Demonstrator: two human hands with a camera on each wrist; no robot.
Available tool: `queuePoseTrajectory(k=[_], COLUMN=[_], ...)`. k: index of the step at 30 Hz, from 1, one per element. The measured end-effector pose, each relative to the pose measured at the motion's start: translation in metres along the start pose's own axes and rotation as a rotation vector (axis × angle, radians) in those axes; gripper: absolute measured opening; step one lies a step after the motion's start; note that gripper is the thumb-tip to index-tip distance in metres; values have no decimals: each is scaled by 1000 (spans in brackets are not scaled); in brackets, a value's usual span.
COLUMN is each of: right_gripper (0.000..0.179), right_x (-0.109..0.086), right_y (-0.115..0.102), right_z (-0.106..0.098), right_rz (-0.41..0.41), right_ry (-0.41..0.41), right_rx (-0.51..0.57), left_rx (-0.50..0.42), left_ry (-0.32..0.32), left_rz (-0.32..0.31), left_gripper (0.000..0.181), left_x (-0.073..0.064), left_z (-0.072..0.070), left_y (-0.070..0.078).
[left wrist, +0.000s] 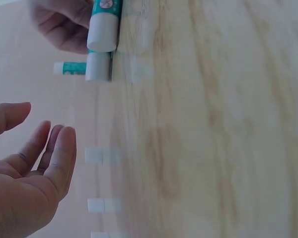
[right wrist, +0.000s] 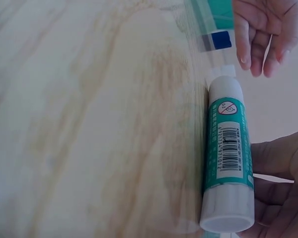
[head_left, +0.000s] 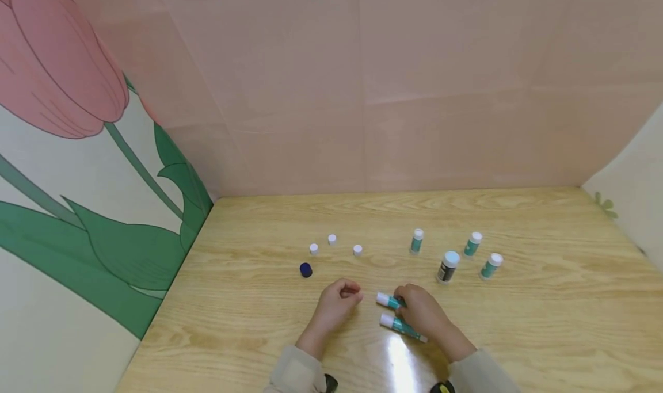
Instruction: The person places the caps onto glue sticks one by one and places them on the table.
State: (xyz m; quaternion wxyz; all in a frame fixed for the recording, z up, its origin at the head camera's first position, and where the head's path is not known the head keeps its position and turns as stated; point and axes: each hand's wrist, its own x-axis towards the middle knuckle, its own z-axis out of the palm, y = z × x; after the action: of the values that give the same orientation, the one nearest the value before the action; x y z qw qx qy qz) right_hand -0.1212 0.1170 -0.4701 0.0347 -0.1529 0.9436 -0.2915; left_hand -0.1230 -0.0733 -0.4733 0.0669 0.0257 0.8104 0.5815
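Note:
My right hand (head_left: 422, 312) reaches over two glue sticks lying on the table and grips the farther one (head_left: 384, 299) by its teal body, fingers curled down around it. The nearer glue stick (head_left: 401, 327) lies slanted just below that hand. Its white ends and teal label with a barcode show large in the right wrist view, where it hides part of the hand. To the left, my left hand (head_left: 334, 306) is held over the table with loosely bent fingers and nothing in them. In the left wrist view its thumb and fingertips (left wrist: 64, 144) stand apart.
Three small white caps (head_left: 332, 239) and a dark blue cap (head_left: 306, 270) sit beyond my left hand. Three teal glue sticks (head_left: 416, 241) stand upright at the back right, around a thicker dark-labelled one (head_left: 448, 267). A pink backdrop (head_left: 362, 122) rises behind the wooden table (head_left: 248, 324).

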Motion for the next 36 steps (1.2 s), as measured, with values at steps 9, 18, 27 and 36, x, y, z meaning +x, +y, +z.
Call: queuePoseTrajectory(k=[9, 18, 27, 36], right_gripper=[17, 22, 27, 26], right_x=[0, -6, -10, -14], right_y=[5, 10, 19, 30], right_z=[1, 0, -7, -14], right_rz=[31, 65, 88, 122], right_ry=[-7, 9, 39, 89], right_rx=[7, 59, 88, 115], left_rx=[-5, 1, 9, 112], left_ry=[28, 53, 72, 129], left_rz=[-29, -56, -39, 4], left_gripper=[16, 19, 18, 18], left_x=[0, -7, -1, 0], left_z=[-9, -23, -27, -36], left_y=[-3, 6, -7, -7])
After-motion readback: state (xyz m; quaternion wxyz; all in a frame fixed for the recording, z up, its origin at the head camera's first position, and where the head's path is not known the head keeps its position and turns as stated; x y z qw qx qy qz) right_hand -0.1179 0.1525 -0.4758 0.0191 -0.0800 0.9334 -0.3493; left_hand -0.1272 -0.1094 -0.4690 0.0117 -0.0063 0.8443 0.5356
